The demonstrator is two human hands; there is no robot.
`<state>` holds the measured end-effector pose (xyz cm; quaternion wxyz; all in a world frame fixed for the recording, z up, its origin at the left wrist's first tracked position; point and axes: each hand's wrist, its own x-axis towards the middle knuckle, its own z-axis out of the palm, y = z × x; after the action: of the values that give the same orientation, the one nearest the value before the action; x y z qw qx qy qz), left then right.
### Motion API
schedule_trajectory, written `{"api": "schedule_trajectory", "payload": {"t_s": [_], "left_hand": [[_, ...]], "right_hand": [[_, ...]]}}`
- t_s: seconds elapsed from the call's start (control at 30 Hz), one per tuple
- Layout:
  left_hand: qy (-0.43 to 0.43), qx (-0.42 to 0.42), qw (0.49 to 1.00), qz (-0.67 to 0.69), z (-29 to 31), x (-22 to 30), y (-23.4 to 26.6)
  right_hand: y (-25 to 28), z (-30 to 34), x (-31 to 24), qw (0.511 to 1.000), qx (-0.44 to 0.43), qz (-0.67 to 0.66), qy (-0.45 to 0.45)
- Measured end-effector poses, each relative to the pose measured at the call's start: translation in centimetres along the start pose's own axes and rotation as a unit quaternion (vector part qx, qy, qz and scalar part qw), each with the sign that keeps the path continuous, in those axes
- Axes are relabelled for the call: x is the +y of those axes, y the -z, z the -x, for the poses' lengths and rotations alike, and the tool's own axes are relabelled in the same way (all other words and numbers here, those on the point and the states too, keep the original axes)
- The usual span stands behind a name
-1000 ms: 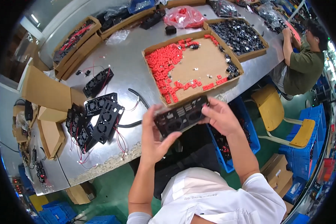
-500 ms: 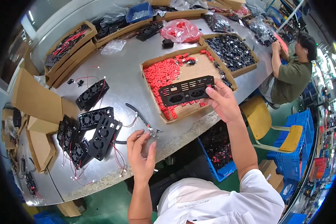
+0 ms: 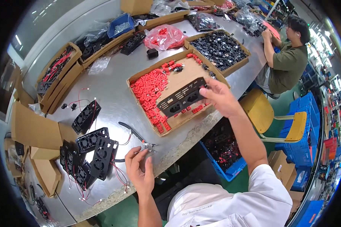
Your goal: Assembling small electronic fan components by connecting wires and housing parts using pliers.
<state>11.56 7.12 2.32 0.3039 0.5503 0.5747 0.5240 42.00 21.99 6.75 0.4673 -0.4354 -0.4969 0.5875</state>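
A black slotted panel with socket openings [image 3: 179, 101] is pinched by its right end in my right hand [image 3: 221, 99], tilted above the cardboard tray of red parts. Part of that end is hidden by my fingers. Palm up at the table's front edge, my left hand [image 3: 141, 174] is empty, with fingers loosely bent and thumb apart. Just beyond its fingertips lie black-handled pliers [image 3: 134, 133]. Several black fan panels [image 3: 101, 157] with thin red and black wires are heaped to the left of that hand.
The shallow cardboard tray [image 3: 129, 84] holds red connectors. Behind it stands a box of small black parts [image 3: 218, 49]. A blue bin of screws [image 3: 119, 26] and a pink bag [image 3: 163, 38] are farther back. A co-worker [image 3: 288, 62] sits right, beyond a yellow chair [image 3: 257, 109].
The panel in my right hand has tipped, its right end now higher and angled away. The whole view has shifted a little. My left hand stays near the pliers, empty.
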Motion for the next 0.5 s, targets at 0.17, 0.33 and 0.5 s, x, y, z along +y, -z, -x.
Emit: {"api": "schedule_trajectory", "payload": {"t_s": [0.17, 0.33, 0.5], "left_hand": [[0.009, 0.005, 1.0, 0.026, -0.1, -0.1, 0.0], [0.051, 0.026, 0.996, 0.073, 0.1, 0.7, -0.2], [0.041, 0.034, 0.994, 0.09, 0.2, -0.4, -0.3]], "right_hand": [[4.3, -6.7, -3.8, 0.99, 0.076, -0.088, 0.082], [8.3, -11.0, -5.1, 0.975, 0.181, -0.07, 0.11], [5.9, -7.9, -4.2, 0.979, 0.096, -0.14, 0.116]]}}
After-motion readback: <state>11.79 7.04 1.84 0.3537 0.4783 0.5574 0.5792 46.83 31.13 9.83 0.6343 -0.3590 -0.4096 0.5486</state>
